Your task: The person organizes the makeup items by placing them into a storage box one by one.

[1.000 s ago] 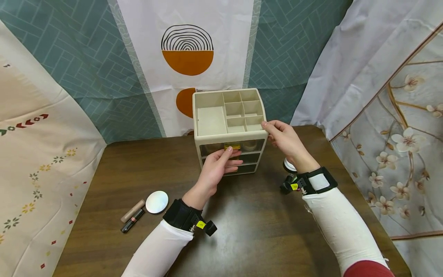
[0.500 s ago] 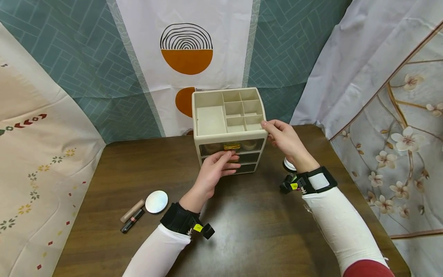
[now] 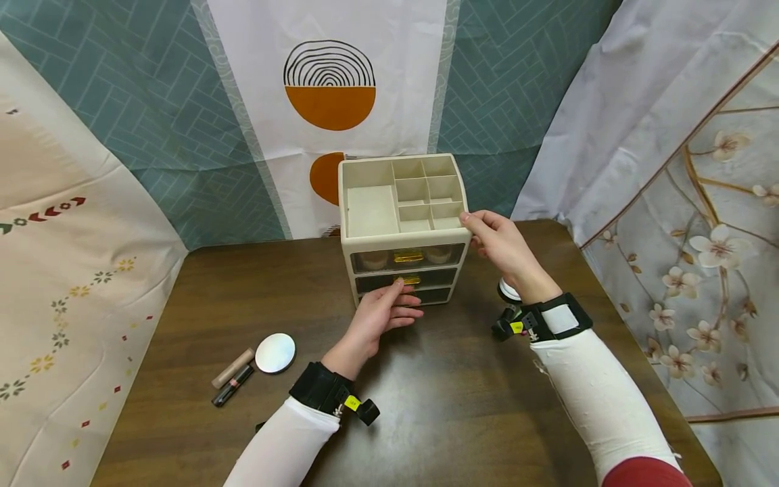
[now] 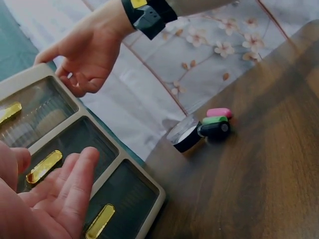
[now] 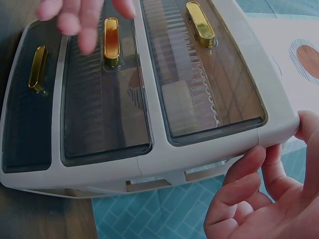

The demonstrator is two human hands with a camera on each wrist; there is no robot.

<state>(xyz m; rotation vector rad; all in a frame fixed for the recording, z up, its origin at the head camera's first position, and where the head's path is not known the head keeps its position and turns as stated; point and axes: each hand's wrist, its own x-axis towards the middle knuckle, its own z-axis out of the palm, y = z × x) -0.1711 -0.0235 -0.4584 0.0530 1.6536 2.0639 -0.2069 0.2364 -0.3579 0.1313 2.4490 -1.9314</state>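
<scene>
A cream drawer organizer (image 3: 404, 240) stands at the table's back, its three dark see-through drawers all closed. My right hand (image 3: 505, 247) grips its front right top corner, thumb on top and fingers curled below, as the right wrist view shows. My left hand (image 3: 377, 319) is in front of the lower drawers, fingers extended and holding nothing. Its thumb is near the middle drawer's gold handle (image 4: 44, 167); touch cannot be told in the head view, but the right wrist view shows a gap. The top drawer's gold handle (image 5: 200, 25) is uncovered. Roundish items (image 3: 438, 255) show through the top drawer.
Left on the table lie a round white-faced disc (image 3: 275, 353), a beige tube (image 3: 233, 368) and a black tube with a pink band (image 3: 233, 385). Behind my right wrist sit a round black-rimmed container (image 4: 185, 134) and small pink (image 4: 219, 112), green (image 4: 214, 120) and black pieces (image 4: 215, 130).
My left hand has moved down from the top drawer's handle to just below the middle drawer's handle, uncovering the top one. The right hand has kept its grip on the corner.
</scene>
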